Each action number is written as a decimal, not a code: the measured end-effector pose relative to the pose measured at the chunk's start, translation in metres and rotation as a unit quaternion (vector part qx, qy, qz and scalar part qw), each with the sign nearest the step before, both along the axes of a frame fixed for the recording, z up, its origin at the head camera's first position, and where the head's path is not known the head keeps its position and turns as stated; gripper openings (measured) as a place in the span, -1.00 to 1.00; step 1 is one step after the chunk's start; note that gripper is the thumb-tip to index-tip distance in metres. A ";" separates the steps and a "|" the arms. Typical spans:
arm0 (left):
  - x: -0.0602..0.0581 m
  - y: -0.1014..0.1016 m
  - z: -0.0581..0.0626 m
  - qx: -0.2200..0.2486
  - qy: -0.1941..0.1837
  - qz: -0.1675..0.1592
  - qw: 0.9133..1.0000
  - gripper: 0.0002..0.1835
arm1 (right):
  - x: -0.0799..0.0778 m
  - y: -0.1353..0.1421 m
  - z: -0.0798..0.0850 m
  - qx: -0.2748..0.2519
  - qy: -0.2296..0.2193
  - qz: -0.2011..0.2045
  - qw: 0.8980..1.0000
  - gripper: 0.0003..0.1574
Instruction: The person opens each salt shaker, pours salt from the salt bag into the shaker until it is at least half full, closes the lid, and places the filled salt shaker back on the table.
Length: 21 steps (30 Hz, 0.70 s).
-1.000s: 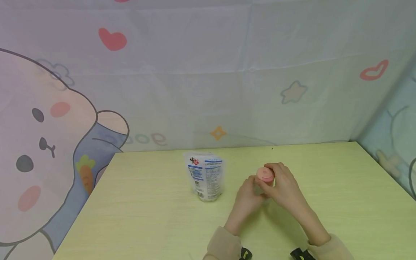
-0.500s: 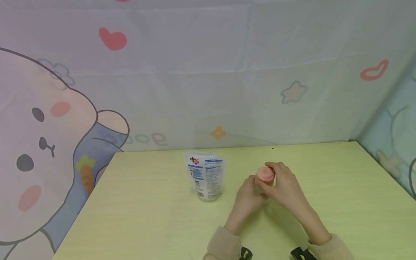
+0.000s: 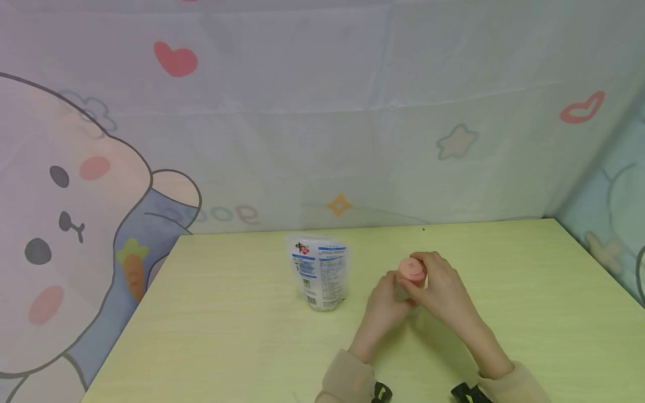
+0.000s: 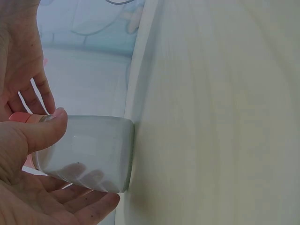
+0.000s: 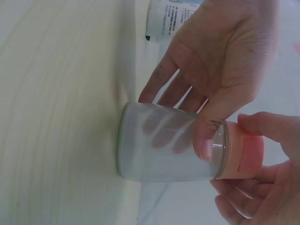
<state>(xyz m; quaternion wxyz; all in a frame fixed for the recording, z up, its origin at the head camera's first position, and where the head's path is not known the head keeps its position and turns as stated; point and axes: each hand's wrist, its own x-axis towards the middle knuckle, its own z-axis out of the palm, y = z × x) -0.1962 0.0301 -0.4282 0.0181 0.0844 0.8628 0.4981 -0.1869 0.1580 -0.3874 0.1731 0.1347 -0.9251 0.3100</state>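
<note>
A clear glass jar (image 4: 93,143) stands upright at the right of the table, its contents hard to make out. Its pink lid (image 3: 412,269) is on top. My left hand (image 3: 385,305) grips the jar's body, thumb on the near side and fingers around the far side, visible through the glass in the right wrist view. Around the lid, my right hand (image 3: 445,288) has its thumb and fingers on opposite sides. Left of both hands, a translucent pouch (image 3: 322,280) with blue and black print stands upright.
The pale wooden table (image 3: 211,313) runs back to a printed cloth backdrop (image 3: 312,140). A second cloth (image 3: 625,184) hangs along the right side. Dark wrist straps (image 3: 382,393) show below the sleeves.
</note>
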 end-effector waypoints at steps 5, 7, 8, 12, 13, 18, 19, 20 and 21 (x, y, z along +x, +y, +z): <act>-0.001 0.000 0.000 -0.002 -0.003 -0.001 1.000 -0.44 | 0.000 -0.001 0.000 0.008 0.007 0.006 1.000 -0.36; -0.001 -0.001 -0.001 -0.002 -0.002 -0.003 1.000 -0.43 | 0.000 -0.001 0.001 0.009 0.004 0.007 1.000 -0.34; -0.001 -0.001 -0.001 -0.001 -0.002 -0.003 1.000 -0.43 | 0.000 0.000 0.001 0.009 -0.001 0.007 1.000 -0.31; -0.002 0.000 -0.002 0.001 -0.001 -0.002 1.000 -0.45 | 0.001 0.001 0.002 -0.008 -0.026 0.000 1.000 -0.17; -0.002 0.000 -0.002 0.000 -0.002 -0.001 1.000 -0.46 | 0.001 0.001 0.002 -0.013 -0.030 -0.003 0.999 -0.16; -0.002 0.000 -0.001 -0.004 -0.008 0.001 1.000 -0.47 | 0.001 0.002 0.002 -0.022 -0.026 -0.009 0.999 -0.27; -0.002 -0.001 -0.001 -0.004 -0.009 0.001 1.000 -0.47 | 0.001 0.002 0.002 -0.020 -0.024 -0.008 0.999 -0.30; -0.002 -0.001 0.000 -0.003 -0.011 0.001 1.000 -0.46 | 0.001 0.001 0.002 -0.018 -0.021 -0.007 1.000 -0.32; -0.002 -0.001 0.000 -0.002 -0.012 0.001 1.000 -0.46 | 0.001 0.001 0.002 -0.016 -0.020 -0.007 1.000 -0.33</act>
